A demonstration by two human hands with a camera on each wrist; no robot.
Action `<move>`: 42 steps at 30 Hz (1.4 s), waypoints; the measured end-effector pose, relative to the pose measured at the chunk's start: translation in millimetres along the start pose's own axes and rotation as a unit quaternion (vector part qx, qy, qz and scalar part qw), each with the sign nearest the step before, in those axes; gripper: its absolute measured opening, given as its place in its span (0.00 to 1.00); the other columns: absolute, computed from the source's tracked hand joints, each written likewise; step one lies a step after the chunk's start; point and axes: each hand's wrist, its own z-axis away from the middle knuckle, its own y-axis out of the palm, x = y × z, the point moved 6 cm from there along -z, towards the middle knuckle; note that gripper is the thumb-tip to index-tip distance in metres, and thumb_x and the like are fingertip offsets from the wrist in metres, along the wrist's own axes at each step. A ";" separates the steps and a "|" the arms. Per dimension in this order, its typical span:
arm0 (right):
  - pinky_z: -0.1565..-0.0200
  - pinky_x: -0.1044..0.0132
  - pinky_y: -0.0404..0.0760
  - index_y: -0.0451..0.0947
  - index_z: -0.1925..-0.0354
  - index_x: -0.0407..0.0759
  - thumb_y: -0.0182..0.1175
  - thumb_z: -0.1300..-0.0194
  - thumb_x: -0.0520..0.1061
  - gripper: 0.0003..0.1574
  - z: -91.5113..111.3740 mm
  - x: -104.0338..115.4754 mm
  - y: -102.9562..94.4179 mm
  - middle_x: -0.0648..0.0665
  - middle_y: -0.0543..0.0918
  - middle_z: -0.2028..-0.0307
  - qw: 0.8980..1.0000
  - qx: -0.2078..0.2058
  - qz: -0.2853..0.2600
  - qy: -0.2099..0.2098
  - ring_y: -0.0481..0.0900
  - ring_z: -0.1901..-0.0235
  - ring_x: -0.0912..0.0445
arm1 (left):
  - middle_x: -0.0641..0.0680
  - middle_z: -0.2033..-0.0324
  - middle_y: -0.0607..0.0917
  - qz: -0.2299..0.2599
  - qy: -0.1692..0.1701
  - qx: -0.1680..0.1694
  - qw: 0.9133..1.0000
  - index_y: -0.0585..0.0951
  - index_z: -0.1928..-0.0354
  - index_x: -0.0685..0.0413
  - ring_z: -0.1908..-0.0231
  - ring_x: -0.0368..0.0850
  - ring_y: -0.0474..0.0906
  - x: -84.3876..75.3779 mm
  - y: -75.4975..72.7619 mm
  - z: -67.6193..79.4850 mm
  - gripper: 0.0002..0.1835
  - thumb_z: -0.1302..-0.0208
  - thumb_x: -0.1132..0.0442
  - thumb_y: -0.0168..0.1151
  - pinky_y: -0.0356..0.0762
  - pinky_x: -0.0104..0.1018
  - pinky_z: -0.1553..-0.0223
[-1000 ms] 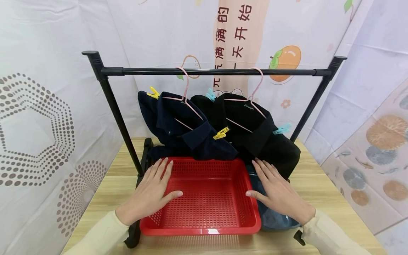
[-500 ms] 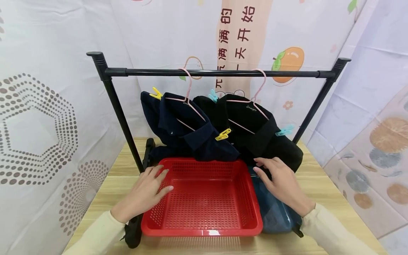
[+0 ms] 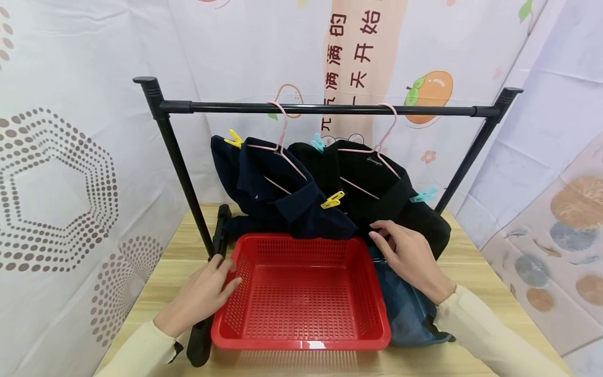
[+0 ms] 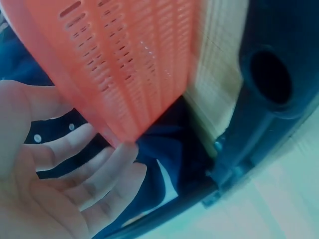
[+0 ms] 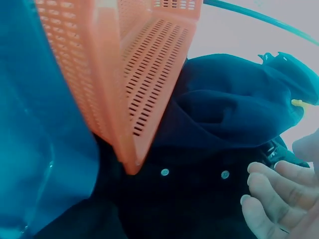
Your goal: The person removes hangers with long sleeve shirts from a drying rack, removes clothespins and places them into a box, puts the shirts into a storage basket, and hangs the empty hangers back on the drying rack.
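My left hand [image 3: 200,296] is beside the left wall of a red perforated plastic basket [image 3: 301,344], fingers loosely bent. In the left wrist view its fingertips are close to the basket's rim; contact is unclear. Near the lower front of a black collared shirt [image 3: 431,225] is my right hand [image 3: 410,259], with thumb and fingers apart. The right wrist view shows nothing between those fingers. The shirt hangs on a pink hanger [image 3: 389,123] and bears light-blue clothespins [image 3: 424,194]. To its left a navy collared shirt [image 3: 297,209] hangs likewise, with yellow clothespins [image 3: 333,200].
A black garment rack [image 3: 320,109] spans the table [image 3: 179,251], its left foot [image 3: 200,340] beside the basket. Right of the basket stands a blue plastic container [image 3: 405,309], partly under my right forearm. Patterned curtains [image 3: 61,183] close off the back and sides.
Both hands have left their flat spread pose. My left hand has drawn back toward the lower left. My right hand has bent its fingers and lies closer to the black shirt's front.
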 end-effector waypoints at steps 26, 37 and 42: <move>0.73 0.66 0.78 0.82 0.54 0.45 0.61 0.25 0.44 0.06 -56.5 32.3 28.4 0.54 0.80 0.73 0.997 0.044 -0.011 -0.070 0.73 0.78 0.63 | 0.44 0.86 0.75 0.191 -0.137 0.132 0.963 0.78 0.76 0.47 0.85 0.40 0.72 28.5 18.1 29.8 0.25 0.23 0.40 0.54 0.67 0.32 0.82; 0.81 0.72 0.69 0.75 0.59 0.43 0.63 0.28 0.38 0.05 -62.2 30.8 29.7 0.55 0.71 0.81 0.988 0.032 0.012 -0.150 0.64 0.86 0.65 | 0.54 0.80 0.81 0.389 -0.181 0.187 0.883 0.80 0.66 0.60 0.81 0.46 0.77 36.7 30.2 40.6 0.23 0.21 0.47 0.54 0.80 0.40 0.78; 0.79 0.70 0.74 0.77 0.52 0.37 0.65 0.32 0.34 0.12 -61.2 24.6 23.3 0.51 0.77 0.77 0.984 -0.013 0.026 -0.177 0.70 0.84 0.61 | 0.54 0.80 0.82 0.449 -0.191 0.215 0.846 0.81 0.62 0.62 0.81 0.44 0.78 38.0 36.1 44.2 0.22 0.21 0.48 0.56 0.81 0.39 0.76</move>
